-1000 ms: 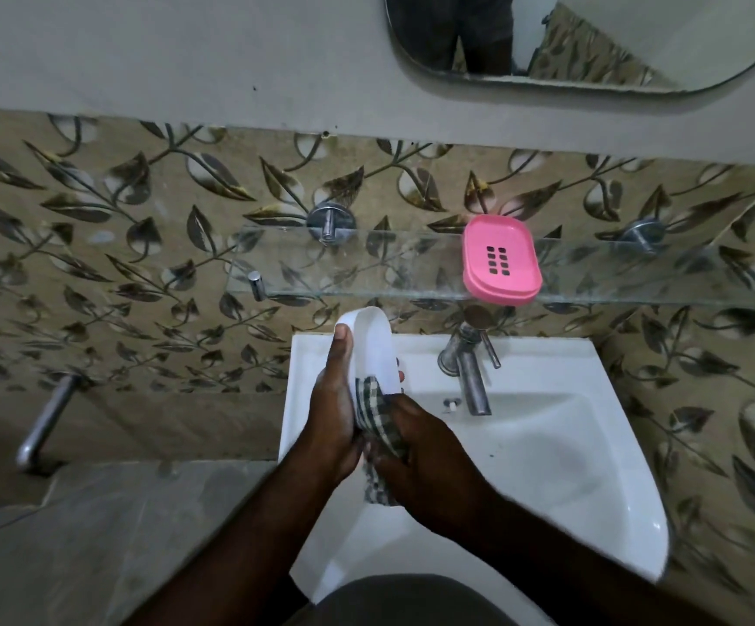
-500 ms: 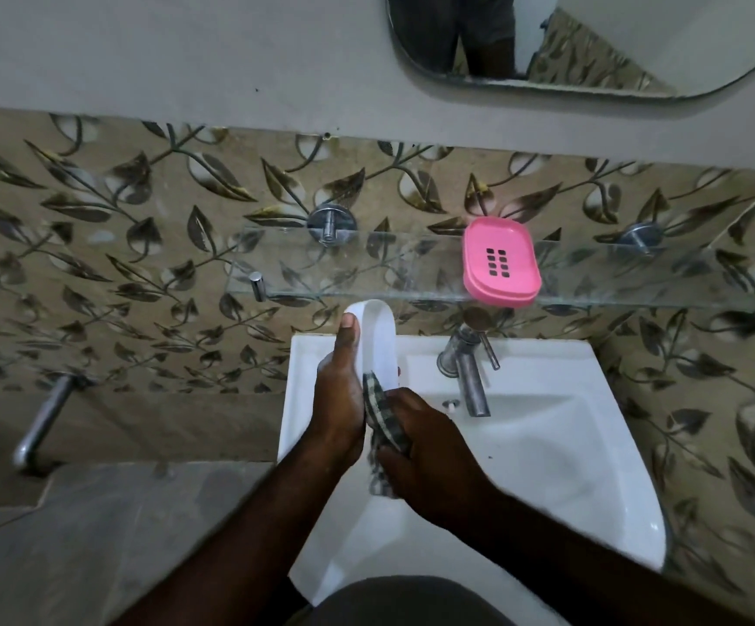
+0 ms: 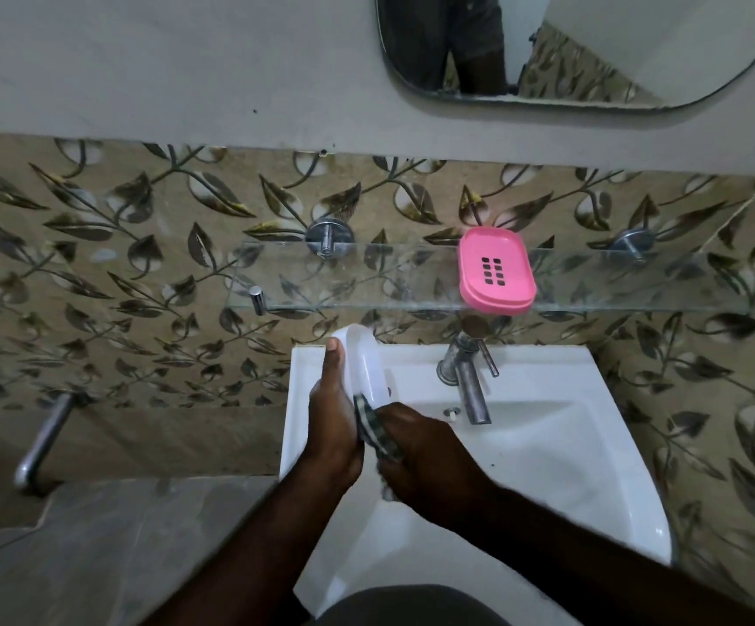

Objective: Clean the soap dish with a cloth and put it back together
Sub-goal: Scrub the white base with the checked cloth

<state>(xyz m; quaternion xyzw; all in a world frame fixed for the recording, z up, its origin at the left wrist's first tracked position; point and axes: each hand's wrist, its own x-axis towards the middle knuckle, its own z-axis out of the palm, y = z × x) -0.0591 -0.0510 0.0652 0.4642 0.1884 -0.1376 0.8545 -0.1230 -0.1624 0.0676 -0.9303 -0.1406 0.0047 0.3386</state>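
Note:
A white soap dish base (image 3: 366, 360) stands on edge over the left rim of the basin, gripped from the left by my left hand (image 3: 332, 422), thumb along its upper edge. My right hand (image 3: 425, 458) holds a dark checked cloth (image 3: 373, 429) bunched against the lower end of the white base. The pink slotted soap dish tray (image 3: 495, 271) lies apart on the glass shelf (image 3: 366, 286) above the tap.
The white basin (image 3: 569, 445) sits below with a steel tap (image 3: 468, 381) at its back. A steel towel bar (image 3: 43, 442) juts from the wall at left. A mirror (image 3: 592, 47) hangs above the patterned tiles.
My right hand with the cloth has slid down toward the lower end of the white base. My left hand keeps the base upright in nearly the same place.

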